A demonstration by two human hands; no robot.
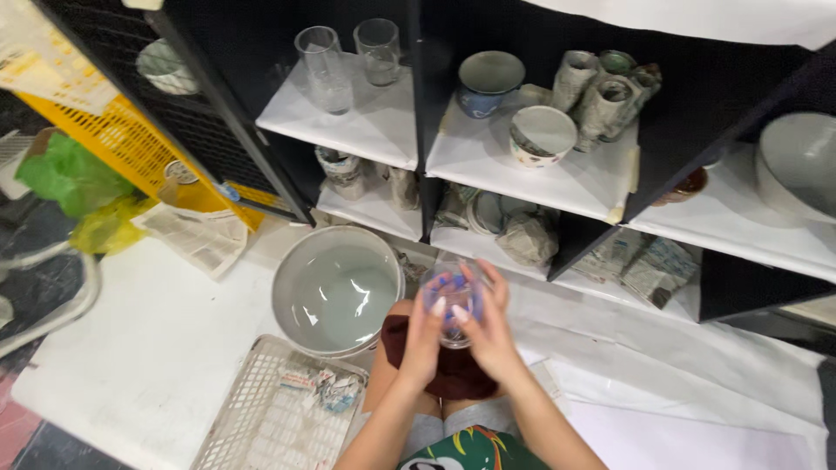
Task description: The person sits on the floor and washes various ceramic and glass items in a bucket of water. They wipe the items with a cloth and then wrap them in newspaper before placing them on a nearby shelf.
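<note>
The person is sitting on the floor and holding a small clear glass (455,300) with both hands. The left hand (427,335) is wrapping around the left side of the glass, and the right hand (488,331) is wrapping around its right side. A blue cloth (453,306) is showing inside the glass. Under the hands, a dark red cloth (453,370) is lying on the person's lap. A big grey basin (335,292) with water is sitting just beside the hands on the left. A white plastic basket (261,409) is lying near the basin. Two tall glasses (348,57) are standing on the white shelf (374,122) above.
</note>
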